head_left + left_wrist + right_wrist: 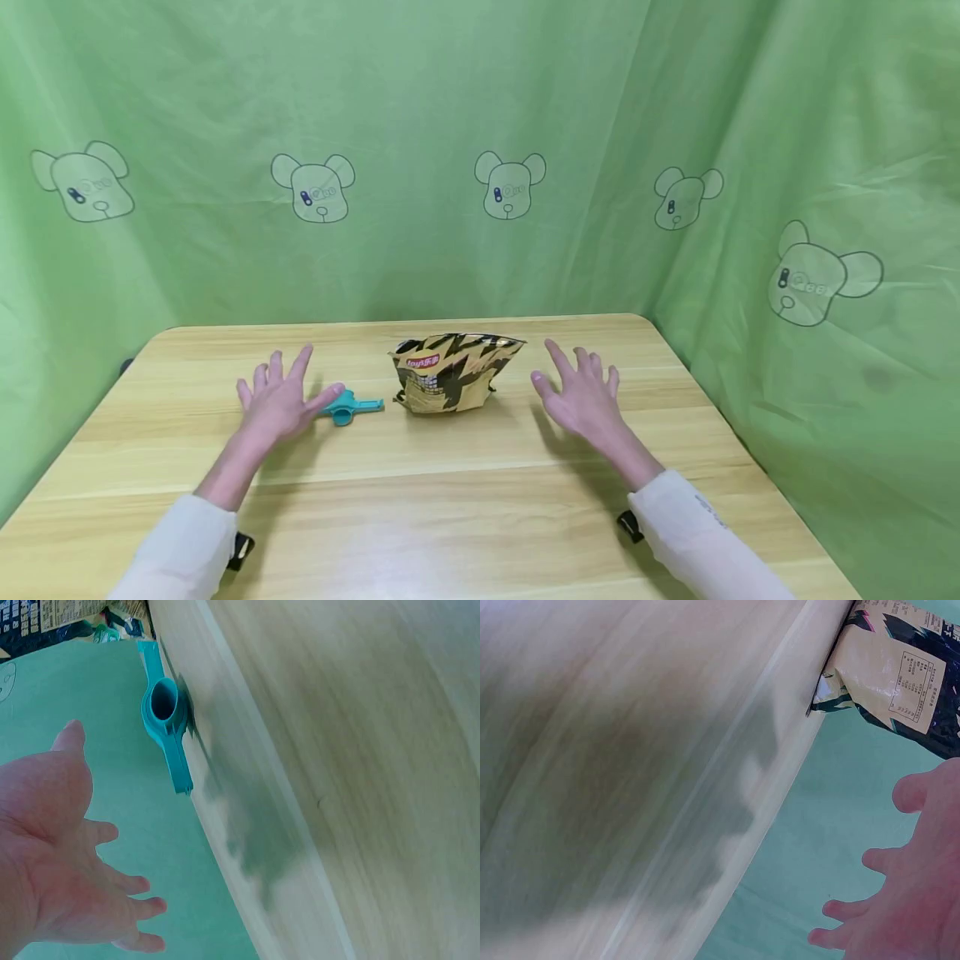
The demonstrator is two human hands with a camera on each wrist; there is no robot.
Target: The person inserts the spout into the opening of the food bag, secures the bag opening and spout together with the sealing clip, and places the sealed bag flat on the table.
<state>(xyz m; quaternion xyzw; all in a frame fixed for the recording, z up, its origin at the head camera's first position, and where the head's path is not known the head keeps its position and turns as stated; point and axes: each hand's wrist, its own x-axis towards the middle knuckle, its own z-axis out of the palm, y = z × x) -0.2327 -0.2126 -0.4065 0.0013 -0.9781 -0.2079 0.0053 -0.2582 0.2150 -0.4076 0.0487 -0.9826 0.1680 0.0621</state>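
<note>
A gold and black crisp bag (453, 375) with a red label stands on the table, its top edge wide and creased. To its left lies a teal bag clip (365, 406) with a round spout, which opens toward the camera in the left wrist view. My left hand (277, 407) hovers above the table with fingers spread, its thumb overlapping the clip's left end in the head view. Right of the bag, my right hand (585, 402) is raised with its fingers apart, holding nothing. Printed panels on the bag (885, 667) show in the right wrist view.
The wooden table (480, 517) has rounded far corners. Behind it and along the right side hangs a green curtain (420, 92) with bear-head drawings. Both forearms wear white sleeves (180, 542), each with a black device at the wrist.
</note>
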